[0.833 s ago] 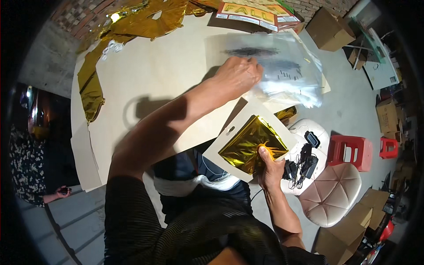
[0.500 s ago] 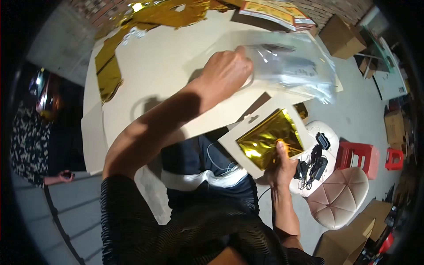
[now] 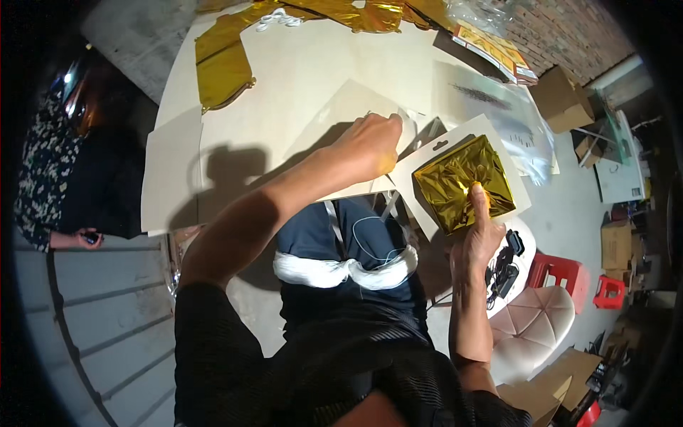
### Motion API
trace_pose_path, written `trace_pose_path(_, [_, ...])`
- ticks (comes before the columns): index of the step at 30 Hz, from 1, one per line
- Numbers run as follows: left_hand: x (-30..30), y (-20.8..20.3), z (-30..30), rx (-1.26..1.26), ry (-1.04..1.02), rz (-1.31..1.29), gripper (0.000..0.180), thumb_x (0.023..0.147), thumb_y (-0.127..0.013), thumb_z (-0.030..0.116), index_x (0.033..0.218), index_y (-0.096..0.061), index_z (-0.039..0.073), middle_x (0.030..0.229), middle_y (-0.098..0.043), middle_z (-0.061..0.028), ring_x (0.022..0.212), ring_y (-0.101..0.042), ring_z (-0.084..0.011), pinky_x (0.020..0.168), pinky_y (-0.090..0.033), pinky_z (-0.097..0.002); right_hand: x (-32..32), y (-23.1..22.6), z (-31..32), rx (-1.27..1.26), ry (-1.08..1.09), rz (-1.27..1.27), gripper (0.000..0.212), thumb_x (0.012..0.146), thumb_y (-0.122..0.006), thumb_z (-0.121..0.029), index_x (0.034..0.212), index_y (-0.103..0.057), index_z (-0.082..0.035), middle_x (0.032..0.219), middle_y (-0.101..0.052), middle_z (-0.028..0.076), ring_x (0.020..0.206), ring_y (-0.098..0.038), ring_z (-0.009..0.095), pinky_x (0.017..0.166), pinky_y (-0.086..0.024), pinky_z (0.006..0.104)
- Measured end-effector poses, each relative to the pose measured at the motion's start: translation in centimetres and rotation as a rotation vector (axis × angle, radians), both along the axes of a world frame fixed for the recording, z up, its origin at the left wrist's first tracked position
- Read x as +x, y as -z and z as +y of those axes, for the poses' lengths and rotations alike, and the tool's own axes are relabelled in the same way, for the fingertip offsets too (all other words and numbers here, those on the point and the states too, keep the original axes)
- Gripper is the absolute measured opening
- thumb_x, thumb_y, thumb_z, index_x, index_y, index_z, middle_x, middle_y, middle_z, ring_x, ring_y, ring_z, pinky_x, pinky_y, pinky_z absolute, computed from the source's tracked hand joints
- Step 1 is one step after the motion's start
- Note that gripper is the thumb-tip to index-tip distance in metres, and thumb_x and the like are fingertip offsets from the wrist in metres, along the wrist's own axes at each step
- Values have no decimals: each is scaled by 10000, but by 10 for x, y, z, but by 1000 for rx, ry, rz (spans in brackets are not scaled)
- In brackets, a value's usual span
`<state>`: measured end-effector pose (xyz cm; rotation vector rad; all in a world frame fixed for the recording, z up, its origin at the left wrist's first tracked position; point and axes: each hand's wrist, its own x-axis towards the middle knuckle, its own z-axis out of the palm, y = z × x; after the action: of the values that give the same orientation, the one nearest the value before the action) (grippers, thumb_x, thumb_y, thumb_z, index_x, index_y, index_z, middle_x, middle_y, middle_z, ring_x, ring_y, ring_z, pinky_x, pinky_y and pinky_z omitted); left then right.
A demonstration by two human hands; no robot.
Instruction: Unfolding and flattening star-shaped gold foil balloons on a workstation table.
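My right hand (image 3: 481, 238) grips a white card (image 3: 407, 186) with a hang slot, its thumb pressing on a folded square of shiny gold foil (image 3: 445, 181) that lies on the card. Close to the card's left corner is my left hand (image 3: 373, 146), fingers pinched together over the table edge. A clear plastic bag (image 3: 348, 103) spreads out flat beyond and beside those fingers, its edge seemingly caught in them. More clear bags (image 3: 523, 132) lie in a pile at the table's right side. Across my lap rests a skein of white string (image 3: 313, 270).
Gold foil pieces (image 3: 222, 64) and a small white string bundle (image 3: 279, 19) lie along the far side of the pale table (image 3: 299, 64). Printed cards (image 3: 491, 48) are stacked far right. Black adapters (image 3: 504, 274) sit on a seat beside a red stool (image 3: 551, 274). Another person's hand (image 3: 85, 238) shows left.
My left hand has drawn back toward me from the bag pile, and one clear bag now lies apart from it. My right hand has raised the card with the gold foil.
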<state>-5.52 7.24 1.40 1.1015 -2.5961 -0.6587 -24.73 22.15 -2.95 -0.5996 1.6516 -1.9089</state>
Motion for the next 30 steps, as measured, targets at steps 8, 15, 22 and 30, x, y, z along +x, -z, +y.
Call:
trace_pose_path(8, [-2,4,-9,72,-21,86,290,831,-591,-54,1091,-539,-172,858,-654,-380,911,-691,-502,754,-589,-504,24,-17,5,333,-64,136,368,857,-818,-191,1122,-698,35,968,-709,41,877,-657,143,816,-528,296])
trace_pose_path(15, [-17,13,-15,-117,-22,151,160,843,-589,-42,990,-611,-100,790,-670,-325,832,-715,-474,675,-600,-499,30,-8,5,295,-152,71,374,864,-814,-187,1121,-705,62,1002,-719,76,850,-659,147,828,-508,298])
trace_pose_path(22, [-25,29,-7,-402,-24,214,134,855,-613,31,967,-623,-41,766,-663,-242,708,-697,-441,613,-573,-504,11,-2,2,377,-240,-74,382,896,-787,-181,1164,-682,70,1053,-719,122,861,-684,174,753,-546,298])
trace_pose_path(30, [-33,23,-6,-483,-12,21,86,812,-656,45,862,-681,-20,821,-705,-203,723,-738,-356,592,-591,-426,14,-13,16,484,-313,-147,391,923,-747,-244,1149,-669,66,902,-730,110,433,-558,101,302,-295,246])
